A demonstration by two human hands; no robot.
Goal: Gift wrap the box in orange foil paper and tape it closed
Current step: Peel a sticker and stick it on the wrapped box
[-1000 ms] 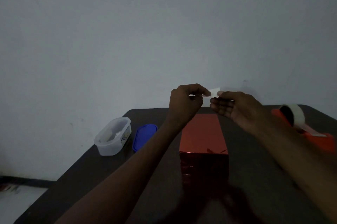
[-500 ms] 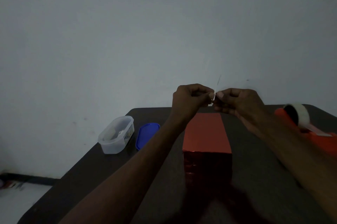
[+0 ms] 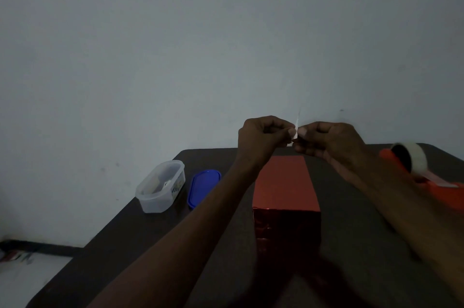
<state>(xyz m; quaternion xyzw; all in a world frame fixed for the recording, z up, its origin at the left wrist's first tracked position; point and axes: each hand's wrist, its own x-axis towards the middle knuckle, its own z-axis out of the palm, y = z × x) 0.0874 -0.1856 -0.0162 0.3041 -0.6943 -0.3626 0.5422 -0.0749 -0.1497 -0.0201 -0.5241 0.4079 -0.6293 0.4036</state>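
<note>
Glossy orange foil covers the box [image 3: 285, 182]; matt dark table [image 3: 155, 230]; translucent plastic container [image 3: 160, 187]; smooth blue plastic lid [image 3: 203, 187]; clear tape roll [image 3: 411, 157] on orange plastic dispenser [image 3: 449, 194].

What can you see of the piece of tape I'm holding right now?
The piece of tape is a small, pale, translucent strip, standing roughly upright with a thin tip poking above the fingers. The left hand and right hand both pinch it between fingertips, held in the air above the far end of the orange foil-wrapped box. It touches nothing else. Which face is sticky cannot be told.
</note>
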